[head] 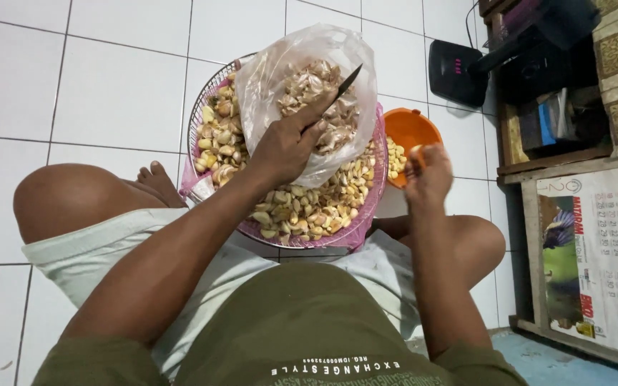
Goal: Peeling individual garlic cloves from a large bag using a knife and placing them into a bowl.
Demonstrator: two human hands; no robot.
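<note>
My left hand point(284, 146) is closed around the handle of a small dark-bladed knife point(348, 82), the blade pointing up and away toward one o'clock. The hand rests against the front of a clear plastic bag point(273, 78) that stands open in the basket, holding papery garlic peelings point(320, 100).

My right hand point(427, 175) hangs at about three o'clock from the basket, just over the near edge of an orange bowl point(413, 125). The fingers are drawn together in a narrow pinch; something small seems to sit between them, but motion blur keeps me from telling what it is. Peeled pale cloves point(395, 157) lie in the orange bowl.

The pink plastic basket point(366, 214) sits on the white tiled floor point(109, 78) at twelve o'clock from my lap, its rim touching the orange bowl on the right. It is heaped with unpeeled garlic cloves point(302, 207), which spread around and under the bag.

My bare left knee point(73, 196) is at nine o'clock from the basket, with my foot point(155, 179) tucked just beside the basket's left edge. At two o'clock, well apart, a black device point(455, 71) lies on the tiles beside a wooden shelf point(559, 154). A printed calendar sheet point(602, 250) leans at four o'clock.
</note>
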